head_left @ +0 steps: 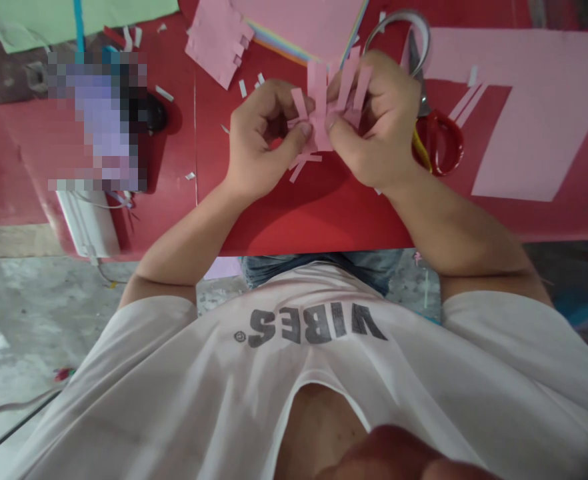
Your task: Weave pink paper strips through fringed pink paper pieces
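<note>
A pink paper piece (320,123) cut into several narrow strips is held up between my two hands, above the red table. My left hand (267,143) pinches its left side with thumb and fingers. On the other side my right hand (381,127) grips it, the thumb pressed to the front and the fingers behind, partly hidden. Strips stick upward and a few hang below. Close to my right wrist lie scissors (439,140) with red and yellow handles, their blades partly across a roll of tape (427,33).
Pink sheets (539,133) lie to the right, with thin cut strips (469,103). Behind my hands are a notched pink piece (218,43) and a stack of coloured paper (299,27). At left sit a white power strip (87,220), a dark round object (151,112) and green paper (74,20).
</note>
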### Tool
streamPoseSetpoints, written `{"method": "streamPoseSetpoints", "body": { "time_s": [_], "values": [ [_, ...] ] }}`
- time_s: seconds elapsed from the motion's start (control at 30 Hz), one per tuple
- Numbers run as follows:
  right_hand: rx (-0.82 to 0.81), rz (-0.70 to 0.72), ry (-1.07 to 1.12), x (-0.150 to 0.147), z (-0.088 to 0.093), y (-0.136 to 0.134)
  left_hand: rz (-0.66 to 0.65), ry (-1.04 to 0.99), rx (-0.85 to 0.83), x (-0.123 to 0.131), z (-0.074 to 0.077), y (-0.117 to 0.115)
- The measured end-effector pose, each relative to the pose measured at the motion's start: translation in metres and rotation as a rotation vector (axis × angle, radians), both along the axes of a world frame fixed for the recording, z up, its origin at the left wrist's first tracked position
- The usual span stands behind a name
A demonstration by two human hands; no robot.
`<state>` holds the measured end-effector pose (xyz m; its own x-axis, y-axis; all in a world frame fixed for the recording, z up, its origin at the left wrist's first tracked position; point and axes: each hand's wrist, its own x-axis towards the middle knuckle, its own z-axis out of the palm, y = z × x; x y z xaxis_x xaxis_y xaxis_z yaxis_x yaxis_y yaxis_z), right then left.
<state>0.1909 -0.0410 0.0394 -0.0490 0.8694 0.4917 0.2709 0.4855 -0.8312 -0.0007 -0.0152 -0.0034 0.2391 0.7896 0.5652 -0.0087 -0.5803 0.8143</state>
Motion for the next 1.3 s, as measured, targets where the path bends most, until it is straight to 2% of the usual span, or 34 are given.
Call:
{"method": "streamPoseSetpoints", "body": {
  "time_s": [0.17, 0.33, 0.47, 0.73, 1.0, 1.17, 1.3],
  "values": [
    [-0.045, 0.002, 0.002, 0.004, -0.004, 0.002, 0.031, -0.018, -0.087, -0.002, 0.005, 0.001],
    [-0.008, 0.041, 0.07, 0.002, -0.003, 0.004, 0.098, -0.019, -0.056, -0.001, 0.005, 0.002],
    [-0.012, 0.052, 0.102, 0.0, -0.004, 0.007, 0.092, -0.024, -0.065, -0.002, 0.003, 0.004],
    [-0.028, 0.076, 0.136, 0.002, -0.004, 0.007, 0.095, -0.034, -0.112, -0.004, 0.01, 0.0],
    [-0.037, 0.068, 0.087, 0.003, 0.002, 0.005, -0.023, -0.079, -0.117, -0.002, 0.001, 0.007],
    [-0.05, 0.09, 0.101, 0.001, 0.0, 0.006, 0.003, -0.081, -0.191, -0.002, 0.0, 0.007],
    [-0.027, 0.136, 0.205, -0.003, -0.01, 0.01, 0.051, -0.099, -0.117, -0.004, 0.005, 0.006]
  ]
}}
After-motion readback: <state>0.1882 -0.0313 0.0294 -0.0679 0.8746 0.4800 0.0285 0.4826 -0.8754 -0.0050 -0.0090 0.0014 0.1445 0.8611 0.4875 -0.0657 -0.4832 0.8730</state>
